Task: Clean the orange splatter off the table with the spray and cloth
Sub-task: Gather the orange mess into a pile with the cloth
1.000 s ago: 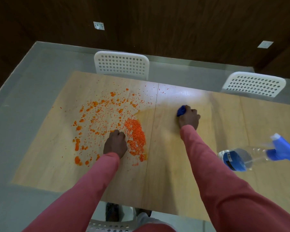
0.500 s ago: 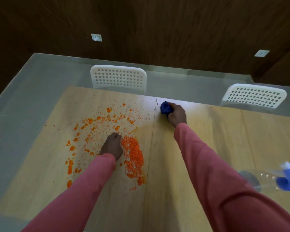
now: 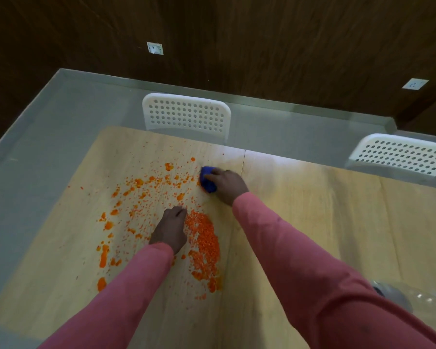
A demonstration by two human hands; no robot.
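The right hand (image 3: 227, 185) grips a bunched blue cloth (image 3: 208, 182) and presses it on the wooden bench (image 3: 312, 222) at the far rim of the orange splatter (image 3: 161, 217), not far from the bench's far edge. The left hand (image 3: 170, 229) rests on the bench inside the splatter, fingers curled under, holding nothing that I can see. The spray bottle (image 3: 398, 297) lies near the right edge, mostly cut off from sight.

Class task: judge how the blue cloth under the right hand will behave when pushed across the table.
The blue cloth looks bunched into a wad under the right hand, so it is probably soft and floppy. Pushed into the orange splatter, it would likely drag crumbs along and smear wetter bits rather than roll.
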